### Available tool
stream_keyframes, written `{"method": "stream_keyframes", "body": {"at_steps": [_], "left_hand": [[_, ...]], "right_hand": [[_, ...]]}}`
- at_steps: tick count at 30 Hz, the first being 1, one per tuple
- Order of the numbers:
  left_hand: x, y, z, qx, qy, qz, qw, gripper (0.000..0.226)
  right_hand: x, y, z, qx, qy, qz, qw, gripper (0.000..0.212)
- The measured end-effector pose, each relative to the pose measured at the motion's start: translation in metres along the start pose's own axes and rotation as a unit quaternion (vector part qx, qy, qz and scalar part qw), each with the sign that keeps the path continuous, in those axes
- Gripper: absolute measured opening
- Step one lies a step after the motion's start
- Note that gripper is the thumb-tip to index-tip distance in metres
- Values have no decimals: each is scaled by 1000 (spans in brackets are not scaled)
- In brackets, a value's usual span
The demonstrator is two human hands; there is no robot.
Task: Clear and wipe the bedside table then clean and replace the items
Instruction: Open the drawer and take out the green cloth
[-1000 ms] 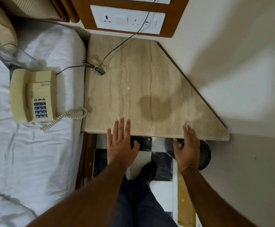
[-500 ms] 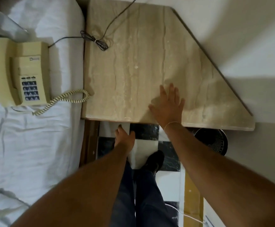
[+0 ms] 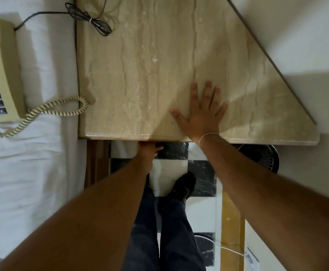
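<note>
The bedside table (image 3: 140, 65) is bare except for a bundled black cable (image 3: 93, 20) at its far left corner, so the clearing looks done and the wiping is what is in hand, though no cloth shows anywhere. The right hand (image 3: 202, 112) lies flat on the table near its front edge, fingers spread wide, palm down and holding nothing. The left hand (image 3: 149, 150) reaches under the front edge, its fingers hidden by the top, so I cannot tell whether it grips anything. The next move likely calls for fetching a cloth. The top is smooth beige marble with brown veins, cut on a slant along its right side. Left of the table a cream plastic telephone (image 3: 1, 75) with a coiled cord (image 3: 61, 108) rests on the white bed sheet (image 3: 32, 173), waiting to be cleaned and put back. Below the table's right front corner sits a dark perforated metal bin (image 3: 263, 155)
</note>
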State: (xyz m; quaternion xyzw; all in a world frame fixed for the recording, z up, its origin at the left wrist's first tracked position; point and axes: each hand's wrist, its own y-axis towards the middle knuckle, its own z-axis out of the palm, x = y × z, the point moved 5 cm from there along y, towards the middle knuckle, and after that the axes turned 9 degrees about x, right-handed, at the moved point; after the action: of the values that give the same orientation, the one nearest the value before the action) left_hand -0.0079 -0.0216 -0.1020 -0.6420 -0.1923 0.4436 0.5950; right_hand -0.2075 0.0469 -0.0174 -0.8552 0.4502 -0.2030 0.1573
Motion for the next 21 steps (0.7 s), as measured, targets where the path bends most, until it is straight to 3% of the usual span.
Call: {"method": "stream_keyframes", "body": {"at_steps": [3, 6, 10, 14, 16, 18, 21], "left_hand": [[7, -6, 10, 44, -156, -21, 986, 20], [9, -11, 15, 45, -183, -4, 982, 34], [0, -4, 11, 13, -29, -36, 999, 38], [-14, 4, 1, 10, 83, -52, 995, 10], [-14, 2, 1, 13, 133, -44, 990, 13], [-8, 0, -1, 7, 193, -37, 980, 32], [5, -14, -7, -7, 251, -27, 968, 32]], "right_hand": [[-1, 2, -1, 40, 8, 3, 999, 112], [-2, 3, -3, 87, 15, 0, 996, 117], [-2, 6, -6, 126, 20, 3, 992, 123], [-2, 5, -6, 134, 18, 1, 991, 124], [-3, 5, -7, 138, 15, 5, 990, 125], [-2, 5, -8, 149, 14, 8, 989, 126], [0, 6, -10, 169, 14, 11, 985, 128]]}}
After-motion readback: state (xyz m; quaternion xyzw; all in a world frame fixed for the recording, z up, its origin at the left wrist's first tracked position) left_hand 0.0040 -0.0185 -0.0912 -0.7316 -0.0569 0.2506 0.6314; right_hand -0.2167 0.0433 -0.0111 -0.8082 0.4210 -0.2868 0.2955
